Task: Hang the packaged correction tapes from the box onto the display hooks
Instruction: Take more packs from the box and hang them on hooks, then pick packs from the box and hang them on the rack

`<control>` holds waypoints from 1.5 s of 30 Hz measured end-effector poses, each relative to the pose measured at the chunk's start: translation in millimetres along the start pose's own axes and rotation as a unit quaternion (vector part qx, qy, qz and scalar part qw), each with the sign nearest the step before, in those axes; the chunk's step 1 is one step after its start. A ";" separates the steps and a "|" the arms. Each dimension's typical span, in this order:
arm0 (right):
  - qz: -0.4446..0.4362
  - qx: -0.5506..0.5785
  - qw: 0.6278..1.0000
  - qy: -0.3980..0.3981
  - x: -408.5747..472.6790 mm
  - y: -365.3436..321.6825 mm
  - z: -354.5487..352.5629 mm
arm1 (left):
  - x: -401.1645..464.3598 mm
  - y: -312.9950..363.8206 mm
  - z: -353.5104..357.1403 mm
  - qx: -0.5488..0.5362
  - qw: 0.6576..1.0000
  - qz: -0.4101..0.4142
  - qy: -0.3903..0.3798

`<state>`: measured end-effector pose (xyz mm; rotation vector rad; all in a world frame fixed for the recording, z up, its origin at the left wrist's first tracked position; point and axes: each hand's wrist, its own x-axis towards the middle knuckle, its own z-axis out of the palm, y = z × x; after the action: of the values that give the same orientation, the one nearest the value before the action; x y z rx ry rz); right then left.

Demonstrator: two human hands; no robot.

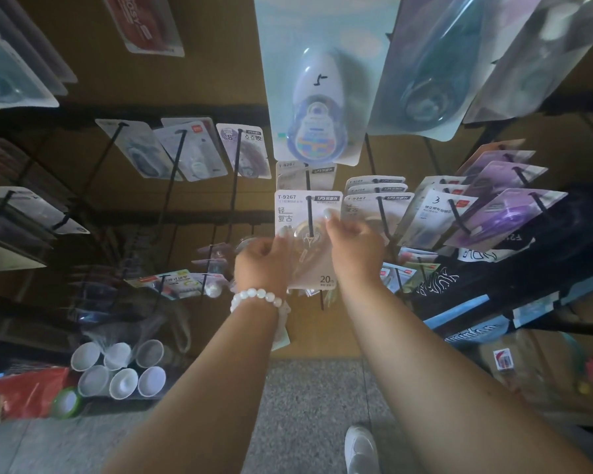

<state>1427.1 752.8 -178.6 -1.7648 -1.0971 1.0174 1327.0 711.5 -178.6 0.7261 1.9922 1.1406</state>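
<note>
Both hands hold one packaged correction tape (305,230) at the display: the left hand (262,260) pinches its left edge with curled fingers, the right hand (353,249) grips the right edge with a fingertip up on the card face, and the black display hook (310,217) already passes through the hang hole. To finish well, I would keep the card square to the hook and slide it straight back until it sits against the matching T-9267 card (305,174) behind it. Room is tight, since the neighbouring hook's cards (377,200) sit just beside the right hand and a large blister pack (317,107) hangs close above; the box is not in view.
</note>
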 end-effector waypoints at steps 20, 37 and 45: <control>0.082 0.025 0.996 0.009 15.8 3.8 16.5 | 24.2 3.4 17.9 -0.032 0.999 -0.009 0.008; 0.053 -0.156 0.985 -0.055 -19.5 73.6 35.0 | 18.4 -82.6 -20.6 0.002 0.995 -0.093 0.039; 0.086 -0.231 0.960 -0.132 -44.6 145.3 72.4 | 12.3 -157.4 -34.8 0.013 0.986 -0.156 0.057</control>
<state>1388.8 683.2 -327.0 -2.1676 -1.4583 1.1990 1273.4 633.1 -309.4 0.3511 2.1282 0.9881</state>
